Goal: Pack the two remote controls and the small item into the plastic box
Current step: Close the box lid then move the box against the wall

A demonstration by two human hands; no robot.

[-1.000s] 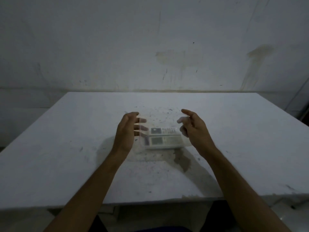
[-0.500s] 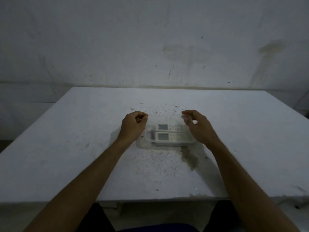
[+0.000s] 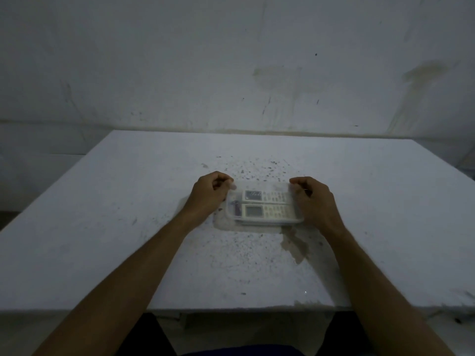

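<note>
Dim room, stained grey wall [image 3: 231, 60] behind a white tabletop [image 3: 102, 227] speckled with dark flecks and a brown stain [image 3: 295, 246] near centre. Clear plastic box [image 3: 264, 222] sits mid-tabletop, long side running left-right, a clear lid [image 3: 259, 187] over it. Two remotes lie inside side by side, both lengthwise, screens toward the left: far remote [image 3: 267, 196] with a dark screen, near remote [image 3: 270, 211] with a pale screen. They touch or nearly touch along their long edges. Small item [image 3: 235, 206] is at the left end of the box, beside the remotes' screen ends; dark, blurred, shape unclear.

Left hand [image 3: 208, 194] is at the box's left end, fingers curled into a loose fist, thumb and fingertips [image 3: 228, 185] meeting at the far-left corner of the lid. The grip looks pinched on the lid edge, though contact is hard to confirm through the clear plastic. Right hand [image 3: 313, 199] is at the right end, fingers curled the same way, fingertips at the far-right corner; heel of the hand lies against the box's right side. Grip is closed down, not spread. Both forearms reach in from the bottom of the view, wrists low over the tabletop. Box bottom rests flat on the tabletop, just behind the brown stain.
</note>
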